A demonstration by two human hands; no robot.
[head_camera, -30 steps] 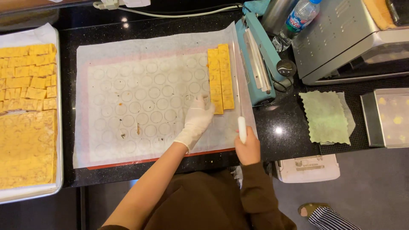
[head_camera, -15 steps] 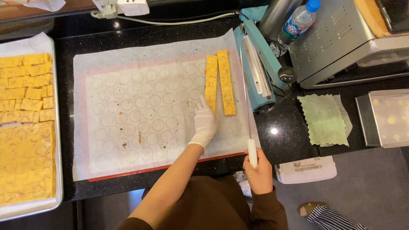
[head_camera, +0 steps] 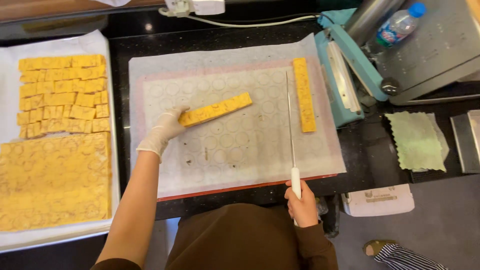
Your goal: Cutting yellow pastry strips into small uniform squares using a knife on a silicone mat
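Note:
My gloved left hand (head_camera: 162, 131) holds the near end of a long yellow pastry strip (head_camera: 217, 108), which lies tilted across the middle of the white baking mat (head_camera: 235, 160). A second yellow strip (head_camera: 304, 94) lies straight along the mat's right side. My bare right hand (head_camera: 301, 204) grips the white handle of a long thin knife (head_camera: 290, 127) at the mat's front edge. The blade points away from me, between the two strips and touching neither.
A paper-lined tray (head_camera: 10, 150) at left holds several cut yellow squares (head_camera: 62, 95) and an uncut yellow slab (head_camera: 55, 182). A teal sealing machine (head_camera: 345, 75), a water bottle (head_camera: 397, 24), a metal appliance and a green cloth (head_camera: 415, 140) are to the right.
My left hand has pulled one strip away from the pair at the right and swung it leftward to the mat's middle. The knife moved left over the mat.

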